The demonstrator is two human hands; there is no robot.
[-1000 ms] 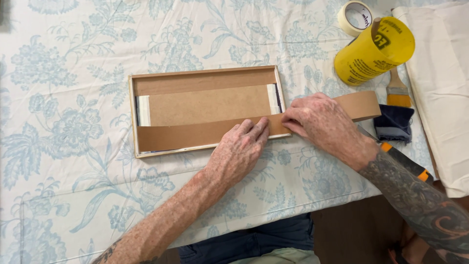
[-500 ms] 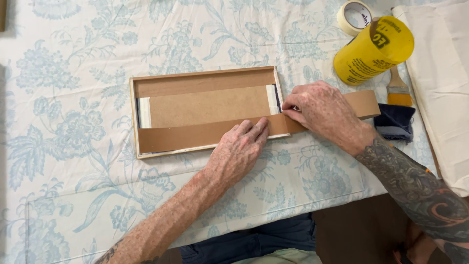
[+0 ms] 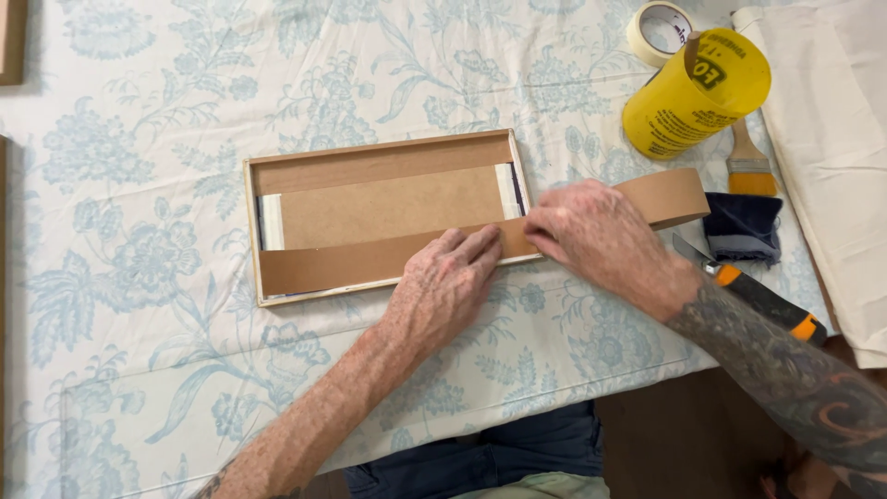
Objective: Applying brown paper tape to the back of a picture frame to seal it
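Covering the whole worktop, a pale blue floral tablecloth (image 3: 139, 120) carries everything else. Folded cream canvas cloth (image 3: 822, 157) lies far right of the frame. Shallow rectangular wooden picture frame (image 3: 383, 214) sits back-up mid-cloth, brown backing board inside. Long strip of brown paper tape (image 3: 360, 261) runs along the frame's near edge, its free end (image 3: 670, 194) curling up past the frame's right corner.

Left hand (image 3: 443, 286) lies flat, fingers together, pressing the strip at the frame's near edge. Right hand (image 3: 591, 231) sits at the frame's right corner, fingertips down on the strip; whether it pinches or only presses I cannot tell.

Yellow cylindrical can (image 3: 698, 92) stands beyond the frame's right end, roll of cream masking tape (image 3: 658, 30) just behind it. Wooden-handled flat paintbrush (image 3: 748, 162) lies right of the can, a folded dark blue rag (image 3: 744, 226) nearer. Orange-and-black utility knife (image 3: 762, 300) lies right of the frame, by the right wrist.

Strip looks light, thin, floppy, likely to crease or tear; best held at the free end, kept taut. Frame looks stiff, light.
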